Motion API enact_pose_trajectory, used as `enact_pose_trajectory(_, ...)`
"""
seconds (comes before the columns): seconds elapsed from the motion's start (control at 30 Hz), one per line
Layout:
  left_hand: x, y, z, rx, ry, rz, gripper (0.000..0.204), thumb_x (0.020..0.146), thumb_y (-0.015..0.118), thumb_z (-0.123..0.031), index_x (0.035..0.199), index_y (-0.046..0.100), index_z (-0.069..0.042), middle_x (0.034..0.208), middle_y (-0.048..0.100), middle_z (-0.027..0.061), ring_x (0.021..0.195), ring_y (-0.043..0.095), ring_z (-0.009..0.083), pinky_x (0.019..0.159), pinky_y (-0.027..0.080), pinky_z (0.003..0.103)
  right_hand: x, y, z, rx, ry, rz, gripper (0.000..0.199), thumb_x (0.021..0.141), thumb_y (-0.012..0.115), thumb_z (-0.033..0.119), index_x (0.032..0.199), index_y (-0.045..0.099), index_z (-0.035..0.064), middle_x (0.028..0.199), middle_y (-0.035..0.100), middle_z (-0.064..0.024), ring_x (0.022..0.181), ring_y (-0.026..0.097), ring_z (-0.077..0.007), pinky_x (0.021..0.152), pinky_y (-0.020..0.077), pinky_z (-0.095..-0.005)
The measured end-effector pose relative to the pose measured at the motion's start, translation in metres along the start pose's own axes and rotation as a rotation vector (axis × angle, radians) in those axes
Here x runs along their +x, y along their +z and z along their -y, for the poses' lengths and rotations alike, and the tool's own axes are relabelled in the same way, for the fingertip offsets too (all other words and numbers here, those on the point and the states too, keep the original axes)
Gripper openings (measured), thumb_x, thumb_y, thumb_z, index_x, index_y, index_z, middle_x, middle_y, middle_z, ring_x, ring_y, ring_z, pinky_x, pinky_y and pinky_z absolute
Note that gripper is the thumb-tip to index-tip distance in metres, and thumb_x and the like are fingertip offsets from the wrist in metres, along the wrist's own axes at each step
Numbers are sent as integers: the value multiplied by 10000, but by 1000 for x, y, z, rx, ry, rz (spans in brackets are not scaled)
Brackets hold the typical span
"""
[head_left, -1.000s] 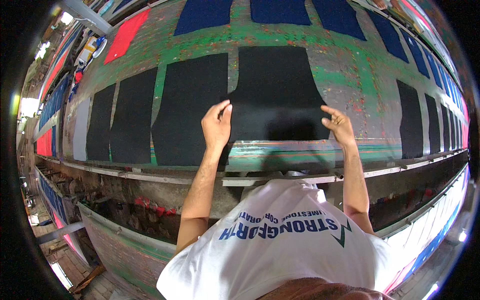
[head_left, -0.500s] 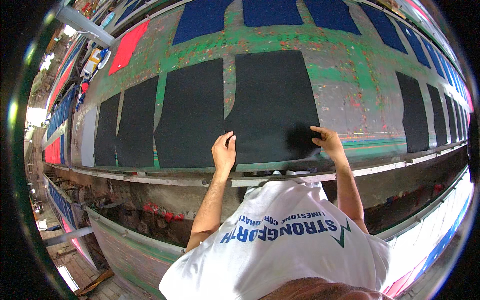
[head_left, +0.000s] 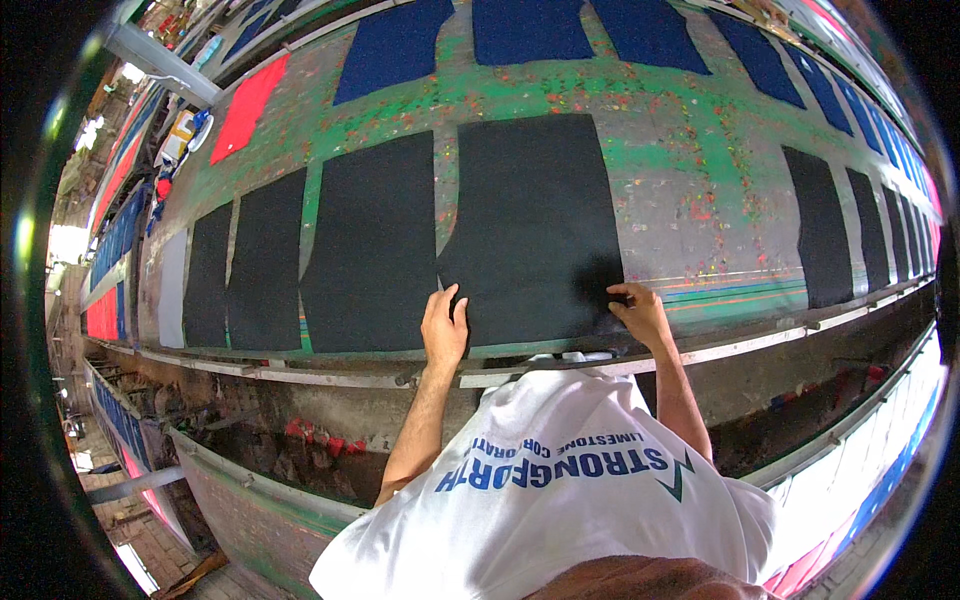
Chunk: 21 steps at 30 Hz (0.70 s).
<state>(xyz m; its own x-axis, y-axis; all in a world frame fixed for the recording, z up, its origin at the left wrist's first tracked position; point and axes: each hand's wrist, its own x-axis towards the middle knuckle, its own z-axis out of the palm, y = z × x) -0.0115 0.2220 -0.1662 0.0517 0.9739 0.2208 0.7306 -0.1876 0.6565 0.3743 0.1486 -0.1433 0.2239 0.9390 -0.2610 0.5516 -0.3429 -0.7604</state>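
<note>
on a colour-flecked table [head_left: 700, 235], a black fabric panel [head_left: 530, 220] lies flat, the person's left hand [head_left: 444, 328] and right hand [head_left: 645, 318] at opposite edges, likely keeping it even; whether either pinches it cannot be told.

Right hand [head_left: 643, 318] has free table [head_left: 700, 225] rightward, rail [head_left: 750, 344] nearside.
</note>
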Motion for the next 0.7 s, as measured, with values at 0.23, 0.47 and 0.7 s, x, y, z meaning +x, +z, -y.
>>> enact_pose_trajectory(0.23, -5, -4, -1, 50, -19, 54, 366, 1037, 704, -239, 1351, 692, -50, 1289, 680, 187, 1163, 693, 391, 970, 579, 460, -11, -2, 4, 19, -27, -79, 410, 829, 836, 19, 1228, 779, 94, 1200, 767, -143, 1076, 733, -306, 922, 589, -397)
enact_pose_trajectory(0.47, -5, -10, -7, 85, -96, 154, 414, 1000, 765, -250, 1360, 687, -61, 1258, 657, 185, 1083, 697, 403, 860, 595, 474, -11, 0, 4, -83, -76, -131, 393, 813, 832, 0, 1197, 773, 63, 1210, 742, -181, 1128, 710, -368, 972, 572, -420)
enact_pose_trajectory(0.7, -8, -11, -8, 205, -20, 172, 470, 1022, 730, -346, 1388, 659, -59, 1318, 588, 172, 921, 746, 373, 707, 642, 458, -12, 6, 10, -131, -91, -143, 383, 788, 783, -58, 1162, 758, 22, 1186, 689, -186, 1089, 694, -376, 943, 571, -446)
